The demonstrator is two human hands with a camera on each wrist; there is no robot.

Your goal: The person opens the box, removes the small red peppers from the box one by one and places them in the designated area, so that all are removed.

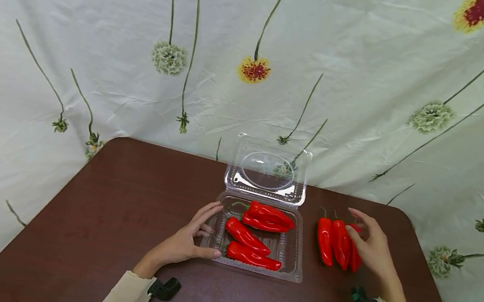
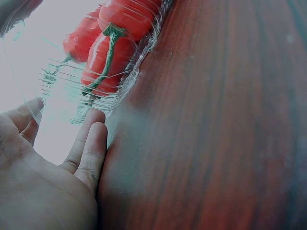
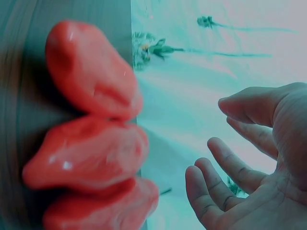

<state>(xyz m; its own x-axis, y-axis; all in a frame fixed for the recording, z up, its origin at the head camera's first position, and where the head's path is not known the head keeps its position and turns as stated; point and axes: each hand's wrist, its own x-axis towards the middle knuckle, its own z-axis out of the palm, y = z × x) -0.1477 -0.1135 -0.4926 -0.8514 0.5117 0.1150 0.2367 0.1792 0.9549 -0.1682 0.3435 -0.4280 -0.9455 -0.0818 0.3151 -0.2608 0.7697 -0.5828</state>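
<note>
A clear plastic clamshell box (image 1: 294, 256) lies with its lid (image 1: 266, 171) raised at the back. Several shiny red peppers (image 1: 246, 236) with green stems lie in its base. My left hand (image 1: 182, 246) is at the box's left side, thumb and fingers spread along the rim; in the left wrist view its fingertips are right at the ribbed wall (image 2: 108, 103). To the right of the box, three more red peppers (image 1: 340, 242) lie side by side. Above the rightmost one is my right hand (image 1: 375, 251), partly covering it. The right wrist view shows its fingers (image 3: 237, 165) loosely bent, holding nothing.
The dark brown wooden table (image 1: 138, 199) has rounded far corners. Behind it hangs a white cloth (image 1: 117, 22) printed with flowers. Both forearms wear black wrist devices (image 1: 165, 289) over cream sleeves (image 1: 129, 295).
</note>
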